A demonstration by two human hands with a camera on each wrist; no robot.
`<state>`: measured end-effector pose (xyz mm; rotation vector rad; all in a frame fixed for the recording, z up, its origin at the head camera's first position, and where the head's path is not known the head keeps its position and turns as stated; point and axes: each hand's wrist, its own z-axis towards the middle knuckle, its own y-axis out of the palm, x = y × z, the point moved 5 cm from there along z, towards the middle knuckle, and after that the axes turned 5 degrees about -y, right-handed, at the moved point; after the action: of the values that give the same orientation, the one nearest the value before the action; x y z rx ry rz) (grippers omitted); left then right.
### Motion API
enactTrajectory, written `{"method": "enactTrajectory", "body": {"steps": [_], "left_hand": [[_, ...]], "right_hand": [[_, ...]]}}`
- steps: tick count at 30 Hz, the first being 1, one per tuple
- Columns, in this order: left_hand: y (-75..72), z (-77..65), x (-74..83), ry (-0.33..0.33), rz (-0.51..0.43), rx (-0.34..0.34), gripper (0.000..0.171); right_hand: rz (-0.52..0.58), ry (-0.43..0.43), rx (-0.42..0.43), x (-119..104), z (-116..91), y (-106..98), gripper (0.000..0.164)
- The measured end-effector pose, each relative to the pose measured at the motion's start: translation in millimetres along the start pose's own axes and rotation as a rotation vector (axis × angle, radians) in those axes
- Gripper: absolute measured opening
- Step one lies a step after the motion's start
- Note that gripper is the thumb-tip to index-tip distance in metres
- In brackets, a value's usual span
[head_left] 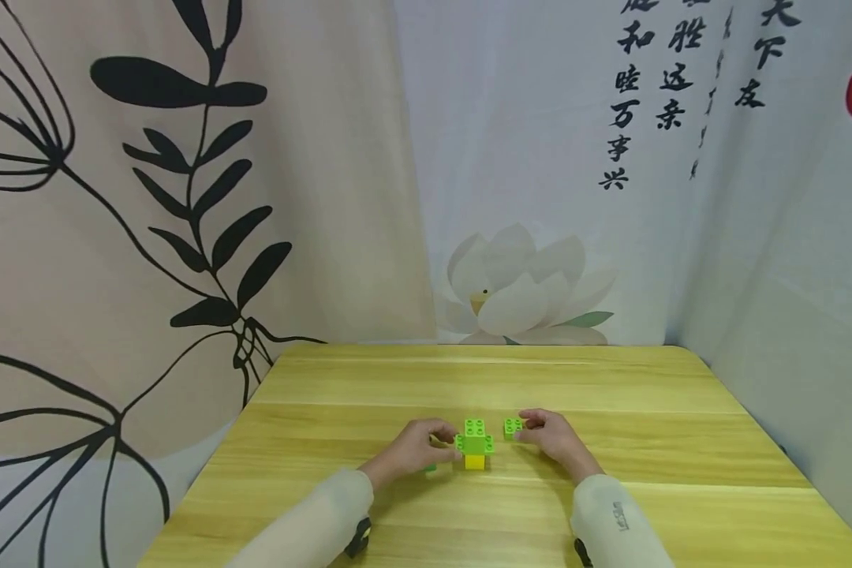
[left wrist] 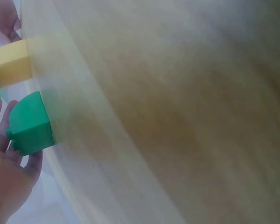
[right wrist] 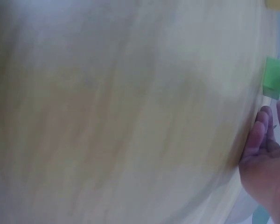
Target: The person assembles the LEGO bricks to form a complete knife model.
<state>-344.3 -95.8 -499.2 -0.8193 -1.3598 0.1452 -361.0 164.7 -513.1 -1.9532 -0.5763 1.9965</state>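
Observation:
A small stack of toy building bricks point(head_left: 474, 446) stands upright on the table, light green above and a yellow brick point(left wrist: 13, 64) at the bottom. My left hand point(head_left: 420, 450) is at its left side, thumb and forefinger pinching the projecting light green part. Below that hand, a dark green brick with a curved side point(left wrist: 31, 125) rests on the table, mostly hidden in the head view. Right of the stack, my right hand point(head_left: 554, 440) pinches a separate light green brick point(head_left: 513, 427) between thumb and forefinger. Its other fingers point(right wrist: 255, 137) are loosely curled.
The wooden table point(head_left: 653, 442) extends around both hands. Behind it hangs a pale curtain point(head_left: 341, 197) printed with dark leaves, a lotus and writing. Another pale curtain point(head_left: 788, 300) hangs along the right side.

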Motion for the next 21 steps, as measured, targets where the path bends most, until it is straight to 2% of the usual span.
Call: {"method": "enactTrajectory", "body": {"steps": [16,21], "left_hand": [[1.3,0.5,1.5,0.008,0.008,-0.006,0.039],[2.1,0.8,1.8,0.007,0.007,-0.012,0.041]], "right_hand": [[-0.078,-0.014,0.025,3.0,-1.1,1.1,0.035],[-0.086,-0.038,0.001,0.8,-2.2,-0.3,0.034]]}}
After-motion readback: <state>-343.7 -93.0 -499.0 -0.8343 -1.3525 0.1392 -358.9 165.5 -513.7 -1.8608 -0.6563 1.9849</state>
